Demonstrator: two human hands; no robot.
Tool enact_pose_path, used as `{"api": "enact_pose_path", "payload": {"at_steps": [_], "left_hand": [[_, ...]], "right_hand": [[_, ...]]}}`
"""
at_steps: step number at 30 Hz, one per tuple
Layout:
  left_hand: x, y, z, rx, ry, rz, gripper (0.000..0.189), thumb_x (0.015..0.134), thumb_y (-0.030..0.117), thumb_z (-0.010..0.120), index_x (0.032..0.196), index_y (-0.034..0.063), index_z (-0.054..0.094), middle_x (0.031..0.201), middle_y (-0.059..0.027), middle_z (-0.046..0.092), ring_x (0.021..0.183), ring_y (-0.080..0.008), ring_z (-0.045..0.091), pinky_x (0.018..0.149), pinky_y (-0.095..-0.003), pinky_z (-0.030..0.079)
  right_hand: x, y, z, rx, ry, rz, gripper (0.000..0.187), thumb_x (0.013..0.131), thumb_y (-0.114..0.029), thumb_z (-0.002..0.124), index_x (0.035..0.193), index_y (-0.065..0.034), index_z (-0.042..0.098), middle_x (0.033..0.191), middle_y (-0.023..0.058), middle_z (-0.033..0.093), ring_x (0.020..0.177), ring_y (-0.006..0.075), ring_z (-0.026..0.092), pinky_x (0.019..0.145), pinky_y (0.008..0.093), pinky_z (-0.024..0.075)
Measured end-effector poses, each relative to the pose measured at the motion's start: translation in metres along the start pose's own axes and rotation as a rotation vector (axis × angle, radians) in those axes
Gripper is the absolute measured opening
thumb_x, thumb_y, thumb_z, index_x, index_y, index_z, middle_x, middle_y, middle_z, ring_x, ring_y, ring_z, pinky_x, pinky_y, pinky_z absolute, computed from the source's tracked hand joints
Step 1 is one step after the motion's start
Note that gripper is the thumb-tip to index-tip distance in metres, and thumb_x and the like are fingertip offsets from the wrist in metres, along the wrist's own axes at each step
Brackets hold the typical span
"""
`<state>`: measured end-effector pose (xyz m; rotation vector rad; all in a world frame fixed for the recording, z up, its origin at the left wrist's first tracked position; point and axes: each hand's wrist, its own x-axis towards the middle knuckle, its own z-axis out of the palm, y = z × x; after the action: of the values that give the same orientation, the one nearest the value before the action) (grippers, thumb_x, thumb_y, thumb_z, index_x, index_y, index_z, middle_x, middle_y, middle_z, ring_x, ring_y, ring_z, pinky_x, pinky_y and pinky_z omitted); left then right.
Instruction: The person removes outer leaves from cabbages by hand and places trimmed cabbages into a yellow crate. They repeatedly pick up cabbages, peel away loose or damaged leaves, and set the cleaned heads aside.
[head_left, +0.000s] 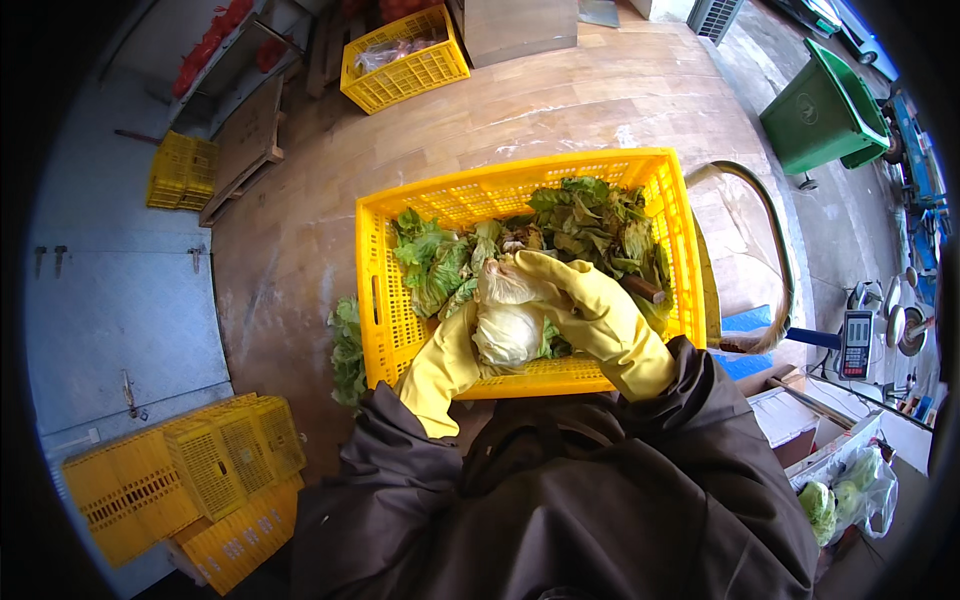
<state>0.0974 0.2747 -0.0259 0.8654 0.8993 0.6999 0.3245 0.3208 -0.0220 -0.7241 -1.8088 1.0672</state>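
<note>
Over a yellow plastic crate (529, 388), a pale head of lettuce (508, 336) is held between my two hands, both in yellow rubber gloves. My left hand (444, 366) grips its left side, and the fingertips are hidden behind it. Across the top, my right hand (592, 311) grasps a limp, browned outer leaf (507, 283); I cannot tell whether that leaf is still attached. Loose green leaves (435, 259) and wilted brownish leaves (592, 221) lie in the crate. A brown wooden handle (643, 289) sticks out beside my right hand, its other end hidden.
More leaves (347, 352) lie left of the crate. Stacked yellow crates (217, 465) stand lower left, and another crate (405, 75) stands ahead. At right are a curved hose-like loop (776, 217), a green wheeled bin (825, 112), a digital scale (856, 345) and bagged cabbages (847, 495).
</note>
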Motion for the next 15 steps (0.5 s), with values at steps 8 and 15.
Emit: {"api": "enact_pose_path", "payload": {"at_steps": [8, 15], "left_hand": [[0.018, -0.011, -0.004, -0.006, -0.067, -0.007, 0.065, 0.097, 0.044, 0.070, 0.142, -0.0013, 0.056, 0.125, -0.0083, 0.069, 0.115, -0.0188, 0.066, 0.103, -0.0350, 0.052], [0.022, -0.003, 0.003, -0.458, 0.122, 0.002, 0.043, 0.100, 0.017, 0.059, 0.140, -0.0008, 0.056, 0.124, -0.0086, 0.070, 0.111, -0.0161, 0.068, 0.097, -0.0302, 0.055]], "right_hand": [[0.000, 0.022, -0.034, 0.278, 0.175, 0.580, 0.027, 0.099, 0.003, 0.054, 0.123, -0.0009, 0.064, 0.111, 0.0083, 0.062, 0.090, 0.0167, 0.057, 0.080, 0.0293, 0.0494], [-0.052, 0.046, -0.053, -0.555, 0.091, 0.107, 0.049, 0.098, -0.001, 0.060, 0.146, -0.0016, 0.054, 0.106, 0.0092, 0.057, 0.094, 0.0185, 0.059, 0.086, 0.0309, 0.0527]]}}
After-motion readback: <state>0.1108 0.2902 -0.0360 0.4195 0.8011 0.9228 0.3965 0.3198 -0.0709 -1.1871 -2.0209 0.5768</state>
